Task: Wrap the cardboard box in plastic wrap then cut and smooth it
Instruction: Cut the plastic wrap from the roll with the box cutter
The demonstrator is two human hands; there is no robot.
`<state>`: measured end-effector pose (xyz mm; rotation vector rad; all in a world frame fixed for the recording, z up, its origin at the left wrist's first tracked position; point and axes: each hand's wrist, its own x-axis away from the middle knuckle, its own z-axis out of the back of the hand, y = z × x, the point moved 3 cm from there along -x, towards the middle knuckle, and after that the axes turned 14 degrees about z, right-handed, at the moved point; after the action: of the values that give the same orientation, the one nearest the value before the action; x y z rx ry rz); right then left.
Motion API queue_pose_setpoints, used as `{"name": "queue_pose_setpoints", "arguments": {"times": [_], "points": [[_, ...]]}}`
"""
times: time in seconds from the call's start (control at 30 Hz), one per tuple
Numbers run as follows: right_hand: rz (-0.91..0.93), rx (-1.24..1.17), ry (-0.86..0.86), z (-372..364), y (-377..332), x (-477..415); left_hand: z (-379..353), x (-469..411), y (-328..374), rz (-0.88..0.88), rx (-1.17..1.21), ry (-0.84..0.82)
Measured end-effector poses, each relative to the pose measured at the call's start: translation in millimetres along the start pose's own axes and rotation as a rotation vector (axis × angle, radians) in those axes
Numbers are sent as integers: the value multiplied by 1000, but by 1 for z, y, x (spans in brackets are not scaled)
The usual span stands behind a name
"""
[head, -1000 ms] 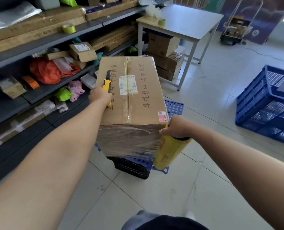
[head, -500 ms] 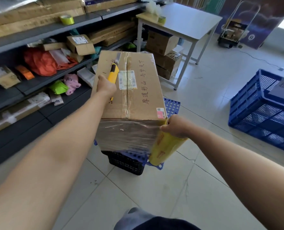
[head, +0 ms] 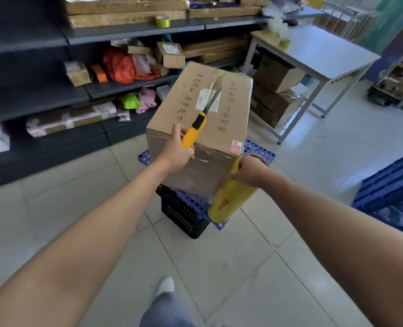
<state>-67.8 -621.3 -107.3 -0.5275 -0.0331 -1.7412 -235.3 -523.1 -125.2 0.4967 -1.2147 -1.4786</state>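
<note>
- Warehouse shelving (head: 134,31), stacked with cartons and parcels, lines the left of the scene.
- The left hand (head: 175,155) is closed round the yellow handle of a utility knife (head: 193,132), fingers curled tight. The forearm reaches in straight from the lower left, and the hand sits at the near top edge of the cardboard box (head: 184,107).
- The knife's blade (head: 213,100) is run out and points away and to the right across the box top — away from the film it is meant to cut. Whether it touches the cardboard cannot be told.
- The box stands on a blue perforated board (head: 258,151) over a black crate (head: 184,215), its long axis running away from the person. Plastic wrap (head: 200,171) already covers the near face.
- The roll of plastic wrap (head: 231,199) hangs just beside the box's near right corner, nearly upright, its lower end tilted toward the person. Film appears to run from that corner to the roll.
- The right hand (head: 251,171) is clamped on the roll's upper end, wrist bent inward.
- On this evidence, the cut lies to the right of the knife and below it — the left hand, the only one armed, would have to swing the blade down to the gap between corner and roll.
- A white table (head: 325,50) and a blue crate (head: 389,185) stand at the right.
</note>
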Motion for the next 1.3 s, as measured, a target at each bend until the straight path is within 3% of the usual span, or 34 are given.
{"name": "queue_pose_setpoints", "arguments": {"times": [0.23, 0.47, 0.63, 1.3], "points": [[81, 60, -31, -8, -2, 6, -39, 68, -78, 16, 48, -37], [26, 98, 67, -12, 9, 7, -69, 62, -128, 106, -75, -153], [0, 196, 43, -9, 12, 7, -80, 45, -134, 106, -122, -228], [11, 57, 183, -22, 22, 1, -136, -9, -169, 164, -354, -286]]}}
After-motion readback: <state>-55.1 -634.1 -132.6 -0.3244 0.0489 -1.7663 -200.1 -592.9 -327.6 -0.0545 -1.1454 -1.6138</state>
